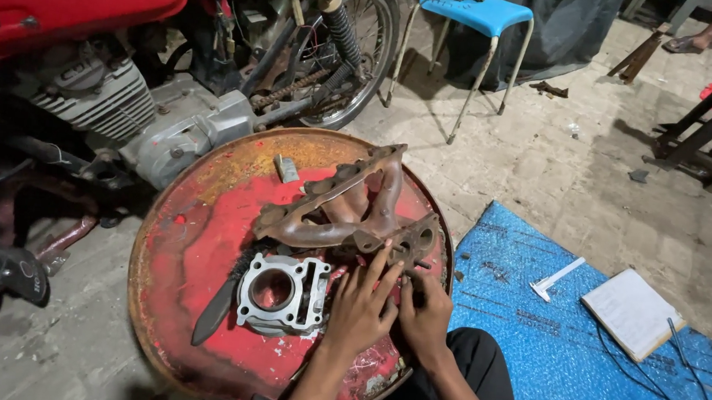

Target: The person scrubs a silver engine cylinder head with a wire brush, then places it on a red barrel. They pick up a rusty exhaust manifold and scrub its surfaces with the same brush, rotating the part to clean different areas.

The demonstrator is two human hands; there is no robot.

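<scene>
Here my left hand (358, 307) and right hand (425, 312) sit together, fingers open, pressing the rusty exhaust manifold (347, 212) flange; steadying it comes next, I judge.

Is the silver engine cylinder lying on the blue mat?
No, the silver cylinder lies on the round red drum top, left of the blue mat.

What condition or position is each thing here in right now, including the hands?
Left hand: fingers spread, resting on the rusty manifold's flange.
Right hand: touching the same flange; grip unclear.
Rusty manifold: lying flat on the drum top.
Engine cylinder: bore facing up, beside the left hand.
Red drum top: paint worn, rim rusted.
Notebook: closed, on the blue mat.
Blue stool: upright.
</scene>
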